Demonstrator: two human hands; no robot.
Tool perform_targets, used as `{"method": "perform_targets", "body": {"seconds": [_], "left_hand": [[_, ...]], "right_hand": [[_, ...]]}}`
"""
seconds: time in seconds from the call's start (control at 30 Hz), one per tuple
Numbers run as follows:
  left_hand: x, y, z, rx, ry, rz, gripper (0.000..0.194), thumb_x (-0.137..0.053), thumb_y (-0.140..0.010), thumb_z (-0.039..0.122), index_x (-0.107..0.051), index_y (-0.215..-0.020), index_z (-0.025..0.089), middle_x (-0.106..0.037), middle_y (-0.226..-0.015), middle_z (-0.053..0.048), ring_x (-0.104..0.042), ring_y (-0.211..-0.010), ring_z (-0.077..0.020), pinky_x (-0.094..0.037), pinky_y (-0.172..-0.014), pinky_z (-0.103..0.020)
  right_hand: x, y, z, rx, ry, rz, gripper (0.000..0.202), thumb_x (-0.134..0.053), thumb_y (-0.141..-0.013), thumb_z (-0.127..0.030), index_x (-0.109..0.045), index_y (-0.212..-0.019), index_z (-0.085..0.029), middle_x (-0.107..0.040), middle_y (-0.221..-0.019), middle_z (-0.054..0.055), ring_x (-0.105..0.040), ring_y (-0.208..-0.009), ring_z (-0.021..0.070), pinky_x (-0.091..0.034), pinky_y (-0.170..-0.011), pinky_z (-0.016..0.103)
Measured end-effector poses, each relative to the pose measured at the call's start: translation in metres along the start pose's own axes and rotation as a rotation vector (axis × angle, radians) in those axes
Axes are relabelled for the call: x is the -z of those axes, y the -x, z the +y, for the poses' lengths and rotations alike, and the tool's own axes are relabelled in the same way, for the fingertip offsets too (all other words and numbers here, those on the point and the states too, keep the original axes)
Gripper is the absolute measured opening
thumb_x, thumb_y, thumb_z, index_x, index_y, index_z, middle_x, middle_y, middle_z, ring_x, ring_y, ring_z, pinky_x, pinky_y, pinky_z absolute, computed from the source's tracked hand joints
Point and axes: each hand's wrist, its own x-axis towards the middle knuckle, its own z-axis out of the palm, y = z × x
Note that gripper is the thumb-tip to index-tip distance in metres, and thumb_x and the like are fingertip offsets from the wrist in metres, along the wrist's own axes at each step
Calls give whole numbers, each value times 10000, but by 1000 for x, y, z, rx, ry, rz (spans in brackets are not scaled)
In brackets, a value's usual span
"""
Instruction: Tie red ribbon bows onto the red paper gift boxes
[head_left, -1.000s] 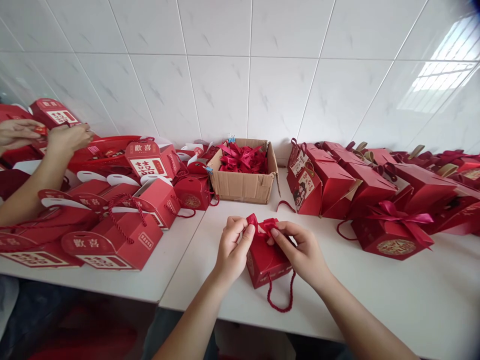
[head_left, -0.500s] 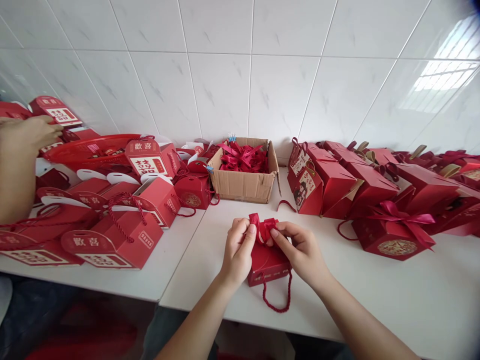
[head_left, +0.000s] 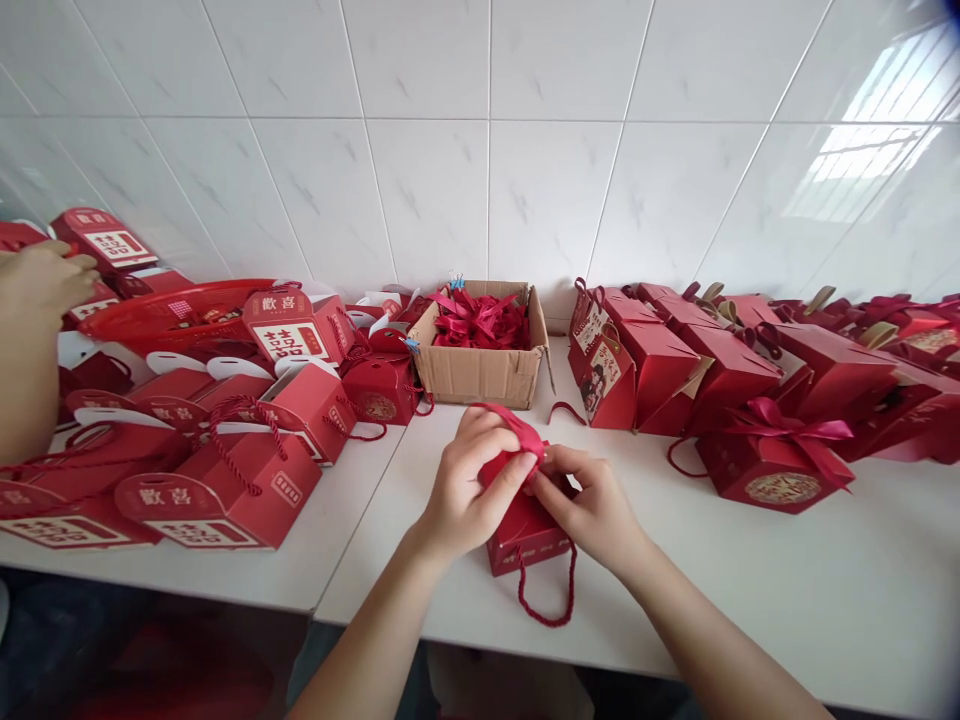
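Note:
A small red gift box (head_left: pixel 525 528) with a twisted cord handle (head_left: pixel 546 618) lies on the white table in front of me. Over its top, my left hand (head_left: pixel 480 480) pinches a red satin ribbon (head_left: pixel 517 425), which loops up across the fingers. Close beside it, my right hand (head_left: pixel 589 500) is closed at the ribbon's gathered middle, thumb and forefinger together. The two hands nearly meet there. Fingers cover the far part of the box and most of the ribbon's gathered part.
Behind stands a cardboard box (head_left: pixel 480 375) of red ribbon bows (head_left: pixel 484 320). Several red gift boxes (head_left: pixel 225 490) crowd the left, near a red basket (head_left: pixel 120 322) and another person's hand (head_left: pixel 45 280). A bow-topped box (head_left: pixel 780 480) sits right, before rows of red boxes (head_left: pixel 731 365).
My left hand has shifted right and pulled the ribbon into a loop over its fingers. Both hands have come closer together. The other person's hand has moved left.

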Motion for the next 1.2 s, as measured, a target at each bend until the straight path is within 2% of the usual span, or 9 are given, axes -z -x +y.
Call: {"method": "perform_targets", "body": {"seconds": [0.13,0.2,0.3,0.4,0.53,0.73,0.93,1.03,1.2], "left_hand": [[-2,-25,5,11,-101,-163,160,-547,-883,249,-669,-783,222,-661,-818,-43,-557,-831,-209,-423,-845,-354],[-3,-31,2,75,-130,-153,150,-564,-874,268,-683,-799,218,-686,-860,-39,-582,-867,-207,-423,-856,-342],[0,-28,-4,311,-55,-140,230,-509,-905,355,-689,-899,213,-705,-920,-47,-622,-905,-216,-451,-809,-321],[5,-18,-7,470,64,-237,289,-538,-879,443,-690,-944,206,-715,-969,-58,-643,-944,-233,-477,-789,-306],[8,-8,-8,466,53,-216,241,-687,-781,394,-707,-918,197,-727,-964,-44,-651,-953,-226,-485,-844,-299],[5,-4,-13,485,178,-194,145,-623,-844,272,-700,-785,165,-727,-785,-28,-661,-796,-163,-501,-762,-251],[3,2,-16,459,258,-196,116,-599,-863,259,-640,-838,154,-698,-828,-31,-650,-805,-145,-502,-765,-246],[1,5,-17,463,234,-170,100,-627,-841,244,-651,-880,156,-714,-880,-39,-663,-838,-149,-507,-784,-247],[-4,8,-19,469,226,-87,104,-681,-793,241,-664,-854,159,-729,-862,-32,-680,-818,-145,-522,-751,-224]], "right_hand": [[2,1,-1,157,125,-22,188,-545,-809,-204,-521,-624,-187,-468,-534,-34,-382,-508,105,-349,-555,268],[3,1,-1,109,66,-27,224,-546,-845,-260,-549,-635,-182,-528,-553,-15,-424,-515,111,-364,-555,267],[3,0,0,-4,-35,2,302,-521,-897,-325,-597,-646,-176,-644,-628,26,-530,-573,133,-416,-604,266],[2,-2,0,-53,-105,8,339,-510,-912,-364,-604,-648,-173,-655,-649,32,-549,-589,136,-422,-593,256],[1,-1,2,-80,-160,11,360,-488,-926,-399,-578,-657,-176,-629,-661,28,-547,-605,134,-419,-574,246],[-3,3,7,-159,-341,86,172,-560,-902,-385,-514,-914,-219,-668,-681,6,-621,-660,145,-478,-631,254],[-8,7,5,-156,-420,191,249,-613,-880,-322,-380,-953,-271,-646,-633,-60,-563,-553,108,-421,-520,207],[-8,7,5,-117,-362,203,195,-602,-889,-292,-423,-962,-262,-641,-640,-56,-548,-544,97,-405,-506,202],[-5,6,8,-23,-163,219,54,-610,-875,-251,-578,-884,-209,-674,-758,7,-612,-688,120,-485,-649,244]]}}
